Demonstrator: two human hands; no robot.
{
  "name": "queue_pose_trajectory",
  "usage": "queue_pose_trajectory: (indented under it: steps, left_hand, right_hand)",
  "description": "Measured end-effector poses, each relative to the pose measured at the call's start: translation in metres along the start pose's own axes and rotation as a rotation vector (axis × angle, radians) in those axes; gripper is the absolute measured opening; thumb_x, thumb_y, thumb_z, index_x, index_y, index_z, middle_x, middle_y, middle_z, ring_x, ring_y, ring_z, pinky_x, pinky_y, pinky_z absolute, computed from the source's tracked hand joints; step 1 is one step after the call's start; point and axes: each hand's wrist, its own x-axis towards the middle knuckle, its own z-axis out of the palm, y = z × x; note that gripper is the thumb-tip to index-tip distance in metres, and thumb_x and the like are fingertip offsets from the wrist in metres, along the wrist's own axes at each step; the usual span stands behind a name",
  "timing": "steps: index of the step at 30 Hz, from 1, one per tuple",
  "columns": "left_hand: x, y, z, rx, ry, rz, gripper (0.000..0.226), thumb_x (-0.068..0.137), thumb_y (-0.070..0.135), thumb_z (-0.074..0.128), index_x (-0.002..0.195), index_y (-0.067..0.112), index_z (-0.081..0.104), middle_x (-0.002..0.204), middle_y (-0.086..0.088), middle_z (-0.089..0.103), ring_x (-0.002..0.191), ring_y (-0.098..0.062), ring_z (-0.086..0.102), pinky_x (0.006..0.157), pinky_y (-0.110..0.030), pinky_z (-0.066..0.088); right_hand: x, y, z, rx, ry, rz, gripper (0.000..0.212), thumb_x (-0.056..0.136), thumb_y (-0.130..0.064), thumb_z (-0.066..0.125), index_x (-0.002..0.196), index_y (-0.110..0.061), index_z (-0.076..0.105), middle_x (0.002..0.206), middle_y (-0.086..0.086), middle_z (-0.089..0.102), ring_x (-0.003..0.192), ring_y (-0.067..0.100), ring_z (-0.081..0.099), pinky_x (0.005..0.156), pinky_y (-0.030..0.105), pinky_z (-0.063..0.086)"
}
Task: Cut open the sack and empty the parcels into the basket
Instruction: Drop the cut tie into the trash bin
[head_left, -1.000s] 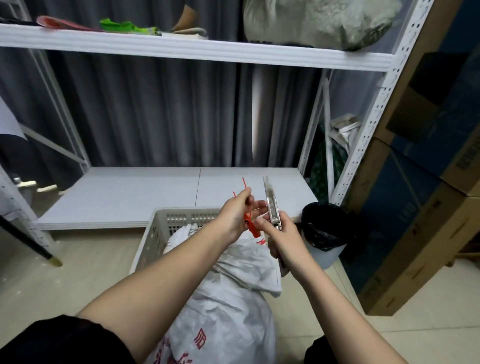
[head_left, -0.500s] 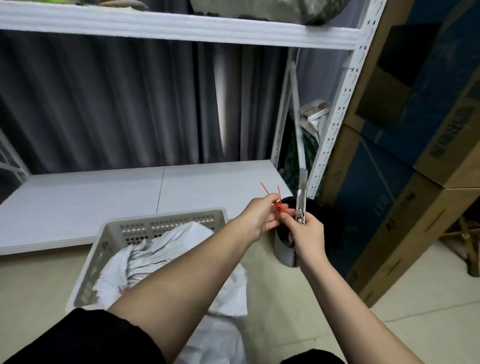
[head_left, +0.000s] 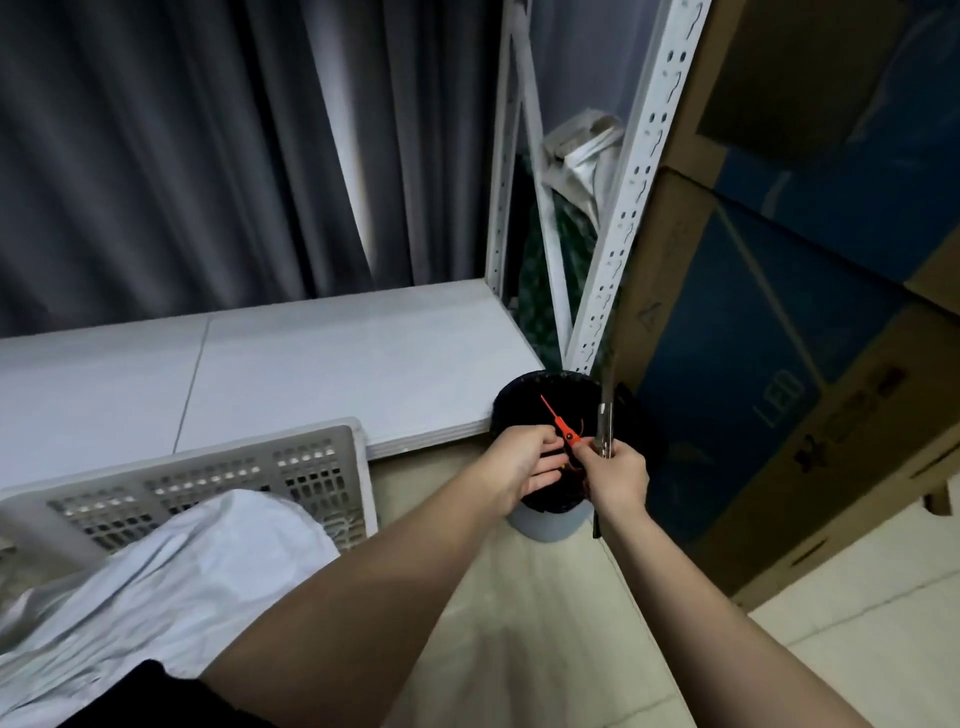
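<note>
The white woven sack (head_left: 156, 577) lies with its top in the grey slotted plastic basket (head_left: 317, 467) at lower left. Both my hands are off the sack, held over a black-lined bin (head_left: 540, 389). My left hand (head_left: 519, 465) pinches a red cable tie (head_left: 562, 427) at its fingertips, right against my right thumb. My right hand (head_left: 618, 475) grips a silver cutting tool (head_left: 605, 415) with its blade pointing up. No parcels are visible.
A low white shelf board (head_left: 311, 364) runs behind the basket. A perforated white rack post (head_left: 628, 197) stands right of the bin. Stacked cardboard boxes (head_left: 779, 364) fill the right side. Grey curtains hang behind. The floor is beige tile.
Both hands moved right, away from the sack and basket, and lowered over the bin, carrying the red tie and the cutting tool. My view swung right and down.
</note>
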Motion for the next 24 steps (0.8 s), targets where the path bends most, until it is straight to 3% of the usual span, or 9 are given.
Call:
queue_pose_trajectory:
  steps: [1,5,11,14,16,18,19,21,24]
  left_hand:
    - [0.008,-0.004,-0.001,0.012,0.015,-0.016,0.017,0.098,0.011,0.039,0.099,0.011,0.056,0.123,-0.008,0.057,0.125,-0.025,0.053,0.101,-0.034,0.042]
    - [0.036,-0.02,-0.012,0.071,0.075,-0.056,0.026,0.097,0.013,0.039,0.12,0.011,0.051,0.133,-0.009,0.056,0.123,-0.026,0.054,0.101,-0.035,0.042]
    - [0.049,-0.029,-0.028,0.083,0.103,-0.105,0.037,0.099,0.014,0.039,0.135,0.007,0.044,0.137,-0.01,0.053,0.124,-0.028,0.053,0.103,-0.037,0.041]
    - [0.052,-0.032,-0.033,0.107,0.097,-0.09,0.037,0.099,0.016,0.04,0.134,0.007,0.045,0.132,-0.011,0.056,0.119,-0.027,0.056,0.099,-0.034,0.043]
    - [0.051,-0.032,-0.035,0.168,0.083,-0.068,0.031,0.099,0.017,0.041,0.126,0.008,0.051,0.116,-0.009,0.06,0.102,-0.022,0.061,0.086,-0.028,0.048]
    - [0.049,-0.031,-0.037,0.235,0.051,-0.075,0.018,0.098,0.02,0.043,0.107,0.014,0.058,0.1,-0.005,0.062,0.081,-0.016,0.062,0.073,-0.022,0.047]
    - [0.047,-0.03,-0.039,0.269,0.033,-0.084,0.016,0.098,0.023,0.044,0.099,0.016,0.059,0.093,-0.004,0.063,0.074,-0.013,0.061,0.07,-0.02,0.047]
    - [0.045,-0.028,-0.048,0.327,0.011,-0.093,0.018,0.096,0.026,0.047,0.104,0.015,0.059,0.087,-0.003,0.064,0.069,-0.012,0.063,0.065,-0.021,0.052]
    - [0.042,-0.019,-0.076,0.401,0.02,-0.102,0.011,0.092,0.021,0.057,0.099,0.013,0.057,0.082,0.0,0.064,0.064,-0.011,0.065,0.055,-0.02,0.054]
  right_hand:
    - [0.008,0.006,0.004,-0.03,0.006,0.01,0.004,0.086,-0.024,0.065,0.083,-0.022,0.066,0.078,0.002,0.066,0.078,0.022,0.062,0.071,0.033,0.049]
    - [0.036,0.03,0.023,-0.145,0.033,0.054,0.007,0.089,-0.025,0.061,0.088,-0.019,0.064,0.086,0.003,0.065,0.083,0.023,0.06,0.071,0.031,0.046]
    - [0.061,0.044,0.039,-0.2,0.024,0.108,0.02,0.09,-0.024,0.057,0.104,-0.015,0.068,0.103,0.012,0.068,0.096,0.032,0.063,0.078,0.034,0.047]
    - [0.062,0.042,0.041,-0.134,0.019,0.102,0.023,0.09,-0.017,0.053,0.107,-0.008,0.065,0.097,0.015,0.068,0.089,0.033,0.063,0.076,0.036,0.047]
    - [0.057,0.035,0.046,0.023,-0.05,0.096,0.023,0.09,-0.013,0.05,0.109,-0.007,0.062,0.079,0.009,0.065,0.066,0.024,0.059,0.064,0.034,0.046]
    - [0.046,0.024,0.055,0.155,-0.184,0.114,0.015,0.093,-0.006,0.044,0.101,-0.009,0.056,0.074,0.003,0.06,0.05,0.014,0.051,0.048,0.026,0.042]
    - [0.04,0.016,0.062,0.204,-0.252,0.129,0.014,0.095,-0.004,0.041,0.094,-0.01,0.053,0.077,0.003,0.062,0.049,0.013,0.05,0.046,0.023,0.042]
    - [0.032,0.003,0.076,0.256,-0.362,0.129,0.02,0.098,-0.003,0.038,0.084,-0.013,0.048,0.083,0.005,0.065,0.058,0.013,0.054,0.05,0.021,0.046]
    - [0.025,-0.014,0.102,0.302,-0.491,0.129,0.015,0.1,-0.009,0.039,0.088,-0.014,0.046,0.089,0.005,0.067,0.067,0.01,0.06,0.054,0.018,0.048]
